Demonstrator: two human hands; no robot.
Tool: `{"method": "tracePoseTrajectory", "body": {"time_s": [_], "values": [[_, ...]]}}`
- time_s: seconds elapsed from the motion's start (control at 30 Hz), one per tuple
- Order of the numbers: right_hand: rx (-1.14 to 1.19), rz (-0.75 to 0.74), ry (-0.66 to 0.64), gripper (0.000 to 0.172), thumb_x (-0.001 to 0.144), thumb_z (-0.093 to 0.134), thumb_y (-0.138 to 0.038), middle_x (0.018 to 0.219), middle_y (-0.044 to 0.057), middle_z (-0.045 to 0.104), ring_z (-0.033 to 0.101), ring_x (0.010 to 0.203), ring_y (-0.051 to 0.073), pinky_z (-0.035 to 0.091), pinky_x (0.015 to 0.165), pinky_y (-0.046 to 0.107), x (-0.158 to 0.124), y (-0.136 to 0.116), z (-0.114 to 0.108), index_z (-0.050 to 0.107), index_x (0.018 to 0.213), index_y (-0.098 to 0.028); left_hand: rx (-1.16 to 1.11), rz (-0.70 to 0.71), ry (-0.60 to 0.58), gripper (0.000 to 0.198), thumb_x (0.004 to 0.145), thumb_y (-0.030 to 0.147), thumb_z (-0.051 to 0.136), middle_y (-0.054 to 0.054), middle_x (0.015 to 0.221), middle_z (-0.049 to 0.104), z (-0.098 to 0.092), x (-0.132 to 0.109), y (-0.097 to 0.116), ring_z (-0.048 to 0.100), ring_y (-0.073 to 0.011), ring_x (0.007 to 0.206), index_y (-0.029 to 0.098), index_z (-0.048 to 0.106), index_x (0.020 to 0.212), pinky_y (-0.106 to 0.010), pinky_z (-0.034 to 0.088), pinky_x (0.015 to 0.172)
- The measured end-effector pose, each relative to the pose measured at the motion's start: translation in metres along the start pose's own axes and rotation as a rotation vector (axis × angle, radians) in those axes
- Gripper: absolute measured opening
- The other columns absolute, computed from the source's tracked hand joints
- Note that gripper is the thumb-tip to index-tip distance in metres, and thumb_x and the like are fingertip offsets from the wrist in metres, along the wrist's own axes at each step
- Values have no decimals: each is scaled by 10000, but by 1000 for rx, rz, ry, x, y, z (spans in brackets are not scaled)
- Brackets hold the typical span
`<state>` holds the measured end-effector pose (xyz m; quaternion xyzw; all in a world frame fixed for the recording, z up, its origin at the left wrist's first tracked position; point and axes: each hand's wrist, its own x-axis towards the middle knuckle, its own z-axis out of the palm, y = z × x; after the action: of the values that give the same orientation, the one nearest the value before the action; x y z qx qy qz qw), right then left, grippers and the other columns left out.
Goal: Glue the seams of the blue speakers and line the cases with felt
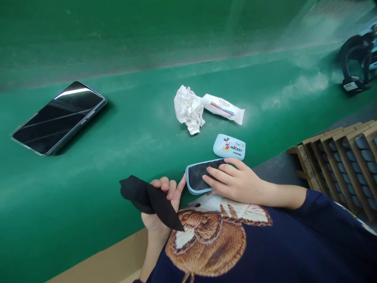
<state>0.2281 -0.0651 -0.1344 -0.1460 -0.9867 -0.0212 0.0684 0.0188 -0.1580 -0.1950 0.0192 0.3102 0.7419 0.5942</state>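
Note:
My left hand (158, 220) is closed around a thin black piece of soft sheet, maybe cloth (138, 195), folded over on itself. One outstretched finger of this hand touches the left end of a light blue case part (189, 184) with rounded corners. Black material (196, 175) covers the inside of that part. My right hand (235, 181) rests on it with fingers spread over the black surface; its thumb is not clearly visible. Just beyond lies a light blue case piece (219, 146) with a Mickey print.
A crumpled white tissue (188, 108) touches a white tube marked D7000 (220, 106) on the green table (132, 137). A phone (59, 118) lies at left. Black straps (353, 63) sit at far right. Wooden trays (332, 165) with blue-grey pieces stand beside the table.

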Motion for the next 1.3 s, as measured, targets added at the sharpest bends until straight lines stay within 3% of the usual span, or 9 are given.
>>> {"method": "tracePoseTrajectory", "body": {"time_s": [0.73, 0.97, 1.13, 1.3], "values": [[58, 27, -4, 317, 969, 535, -357, 1164, 33, 685, 575, 906, 182, 382, 898, 410, 3, -3, 7, 622, 1236, -210, 82, 8, 52, 269, 658, 442, 822, 69, 688, 574, 0, 0, -1, 476, -48, 491, 253, 684, 790, -481, 558, 970], [125, 89, 191, 296, 948, 567, -411, 1144, 42, 707, 618, 957, 177, 381, 1022, 414, -11, 14, -6, 661, 1151, -216, 58, 7, 50, 251, 674, 429, 807, 66, 690, 567, -1, 0, -1, 467, -52, 495, 248, 680, 793, -495, 556, 964], [120, 124, 313, 107, 899, 637, -310, 943, -18, 735, 642, 825, 137, 427, 1018, 368, -30, 24, -9, 698, 962, -248, 91, 7, 92, 311, 642, 458, 824, 69, 689, 557, 3, 0, 0, 454, -44, 495, 233, 666, 786, -473, 566, 960], [97, 177, 344, 119, 893, 629, -321, 861, -30, 713, 620, 790, 138, 415, 1053, 372, -34, 21, -6, 708, 977, -293, 65, -9, 117, 303, 677, 482, 785, 67, 667, 539, 5, 1, 1, 446, -45, 480, 226, 646, 761, -467, 577, 943]]}}
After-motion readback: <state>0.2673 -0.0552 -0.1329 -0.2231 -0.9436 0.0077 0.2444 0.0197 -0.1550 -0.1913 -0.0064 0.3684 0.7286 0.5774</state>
